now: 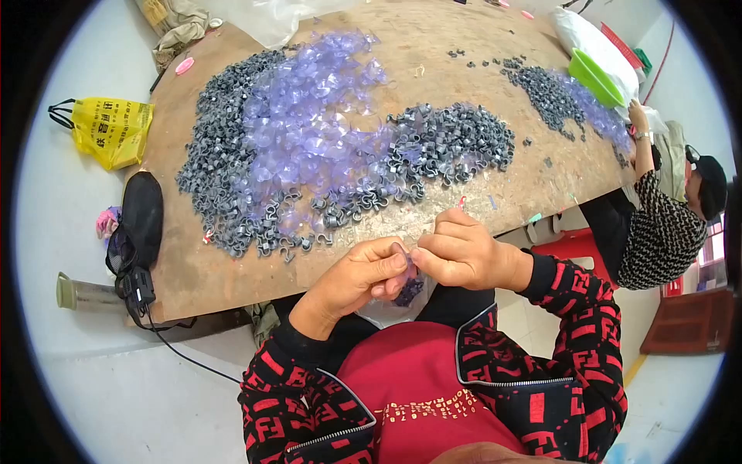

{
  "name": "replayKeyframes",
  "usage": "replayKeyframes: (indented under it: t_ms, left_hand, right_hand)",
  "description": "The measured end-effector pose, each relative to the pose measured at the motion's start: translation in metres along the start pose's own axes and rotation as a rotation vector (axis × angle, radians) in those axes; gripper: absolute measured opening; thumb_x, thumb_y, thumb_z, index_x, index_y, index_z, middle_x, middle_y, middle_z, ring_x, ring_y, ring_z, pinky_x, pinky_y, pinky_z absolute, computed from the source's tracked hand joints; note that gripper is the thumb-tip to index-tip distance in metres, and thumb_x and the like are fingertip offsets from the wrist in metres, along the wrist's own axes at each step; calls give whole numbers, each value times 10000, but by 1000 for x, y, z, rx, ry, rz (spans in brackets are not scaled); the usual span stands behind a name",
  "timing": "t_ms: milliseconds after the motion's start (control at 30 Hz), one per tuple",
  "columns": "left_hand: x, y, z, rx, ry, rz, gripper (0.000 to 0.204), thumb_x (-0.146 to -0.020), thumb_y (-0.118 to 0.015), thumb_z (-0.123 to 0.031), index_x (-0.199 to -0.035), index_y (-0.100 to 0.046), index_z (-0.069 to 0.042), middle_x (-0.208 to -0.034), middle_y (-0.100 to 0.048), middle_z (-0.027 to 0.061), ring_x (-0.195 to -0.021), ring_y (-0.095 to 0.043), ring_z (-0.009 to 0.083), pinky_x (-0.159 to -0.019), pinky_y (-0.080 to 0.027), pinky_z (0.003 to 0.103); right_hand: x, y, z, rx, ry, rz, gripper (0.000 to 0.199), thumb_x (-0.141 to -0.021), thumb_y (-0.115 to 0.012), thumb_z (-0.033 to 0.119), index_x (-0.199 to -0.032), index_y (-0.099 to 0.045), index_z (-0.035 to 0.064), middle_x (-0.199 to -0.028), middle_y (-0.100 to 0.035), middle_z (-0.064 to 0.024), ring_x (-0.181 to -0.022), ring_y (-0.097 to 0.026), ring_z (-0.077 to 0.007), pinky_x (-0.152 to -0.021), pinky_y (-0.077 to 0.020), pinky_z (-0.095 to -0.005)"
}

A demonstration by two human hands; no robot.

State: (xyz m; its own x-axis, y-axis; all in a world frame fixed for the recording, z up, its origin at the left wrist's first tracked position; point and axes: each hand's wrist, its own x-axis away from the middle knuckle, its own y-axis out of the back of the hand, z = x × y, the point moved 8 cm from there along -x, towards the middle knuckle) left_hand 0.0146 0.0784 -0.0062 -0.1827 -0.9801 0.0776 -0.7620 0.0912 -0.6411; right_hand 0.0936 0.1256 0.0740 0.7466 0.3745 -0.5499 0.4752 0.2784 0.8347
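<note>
Hands: left hand (357, 277) and right hand (468, 254) close together at the near edge of the table (456, 89), fingertips pinching between them.
Pinched piece: small purple-tinted piece (410, 272), at the fingertips; long axis hidden, cannot tell.
Grey clips (452, 143): beyond the hands, ahead and toward the table's left edge; left hand nearer the closest loose ones.
Purple cups (297, 116): heaped among the clips, ahead-left.
Counts: two hands; one pinched piece visible; clips and cups too many to count; one green basin (595, 77), table's right edge.
</note>
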Motion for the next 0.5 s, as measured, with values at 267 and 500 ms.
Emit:
replayKeyframes:
  t_ms: [267,500]
  left_hand:
    - [1,4,-19,-474,-85,-231,233,-921,-484,-245,-831,-532,-36,-686,-539,7,-577,-456,52,-536,-366,179]
    - [-3,-1,-6,-242,-73,-129,220,-917,-497,-236,-823,-550,-44,-708,-545,-7,-612,-482,57,-540,-383,196]
  right_hand:
    - [13,-9,-31,-534,-513,-192,298,-711,-695,73,-980,-567,67,-781,-590,-59,-678,-573,-212,-602,-418,-306]
    - [14,-3,-20,-296,-420,-206,245,-774,-644,61,-973,-502,44,-753,-563,-61,-648,-558,-190,-616,-416,-290]
